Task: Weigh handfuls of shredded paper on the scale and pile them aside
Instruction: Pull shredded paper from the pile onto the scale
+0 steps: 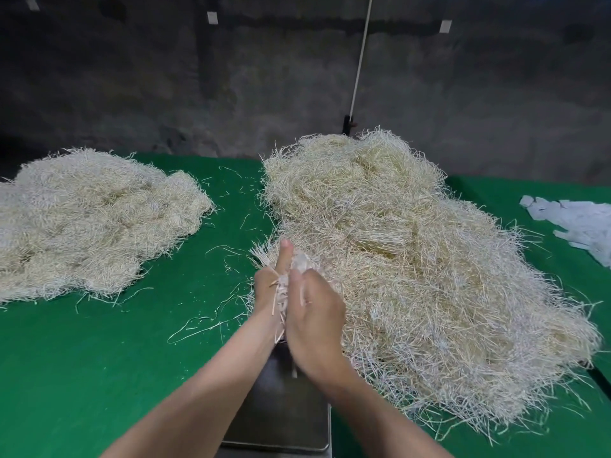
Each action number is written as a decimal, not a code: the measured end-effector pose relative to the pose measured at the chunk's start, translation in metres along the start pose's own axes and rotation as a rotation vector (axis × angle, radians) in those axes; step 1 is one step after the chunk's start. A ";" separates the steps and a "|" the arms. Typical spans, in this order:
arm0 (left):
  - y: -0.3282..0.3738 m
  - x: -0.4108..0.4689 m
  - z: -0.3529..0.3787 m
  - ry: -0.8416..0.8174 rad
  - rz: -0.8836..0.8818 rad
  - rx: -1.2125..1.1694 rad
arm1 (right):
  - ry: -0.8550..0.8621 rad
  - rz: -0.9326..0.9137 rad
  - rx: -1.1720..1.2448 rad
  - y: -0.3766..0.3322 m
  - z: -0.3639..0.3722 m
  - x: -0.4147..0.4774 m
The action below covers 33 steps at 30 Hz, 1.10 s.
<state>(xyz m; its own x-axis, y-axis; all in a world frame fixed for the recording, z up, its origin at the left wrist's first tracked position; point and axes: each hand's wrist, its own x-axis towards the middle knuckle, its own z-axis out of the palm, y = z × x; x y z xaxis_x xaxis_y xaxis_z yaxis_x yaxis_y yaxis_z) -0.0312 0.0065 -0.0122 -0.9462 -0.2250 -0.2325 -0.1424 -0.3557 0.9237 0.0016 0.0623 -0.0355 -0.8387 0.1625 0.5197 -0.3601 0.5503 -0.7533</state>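
A big heap of pale shredded paper point(413, 259) covers the right half of the green table point(99, 358). A second, flatter pile of shreds point(89, 219) lies at the left. My left hand point(269, 282) and my right hand point(314, 322) press together around a handful of shredded paper point(299, 264), held above the far end of the scale. Strips stick out between the palms and hang down. The scale point(281, 411) is a dark metal platform at the bottom centre, partly hidden by my forearms; its pan looks bare.
Loose strips point(198, 325) are scattered on the green cloth between the two piles. A heap of white paper scraps point(575, 223) lies at the right edge. A white cord point(362, 57) runs up the dark wall behind the table.
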 end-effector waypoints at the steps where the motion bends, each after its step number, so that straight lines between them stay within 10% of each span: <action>1: -0.001 -0.003 0.000 0.001 -0.001 0.010 | -0.025 0.018 0.012 0.001 -0.002 0.005; 5: -0.015 -0.017 0.007 0.012 -0.004 0.185 | 0.032 0.344 0.303 0.024 -0.023 0.038; 9: -0.003 -0.005 0.006 -0.075 -0.011 -0.033 | 0.077 0.079 0.007 0.005 0.001 0.004; 13: -0.015 -0.007 0.000 -0.074 -0.085 0.150 | -0.037 0.277 0.115 0.022 -0.012 0.028; 20: -0.007 -0.002 -0.008 -0.145 0.535 0.570 | -0.318 0.392 0.554 0.015 -0.017 0.027; 27: -0.029 -0.024 -0.005 -0.150 0.043 0.189 | 0.041 0.646 0.544 0.033 -0.019 0.047; 33: -0.011 0.000 -0.001 0.226 -0.159 -0.103 | -0.130 0.087 -0.052 0.013 0.004 -0.012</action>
<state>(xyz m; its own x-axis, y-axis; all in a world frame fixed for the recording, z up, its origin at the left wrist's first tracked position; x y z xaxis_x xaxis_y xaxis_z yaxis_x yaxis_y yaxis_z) -0.0296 0.0095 -0.0228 -0.8242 -0.3514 -0.4442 -0.2422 -0.4903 0.8372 0.0056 0.0636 -0.0531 -0.9128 0.1059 0.3945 -0.2653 0.5808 -0.7696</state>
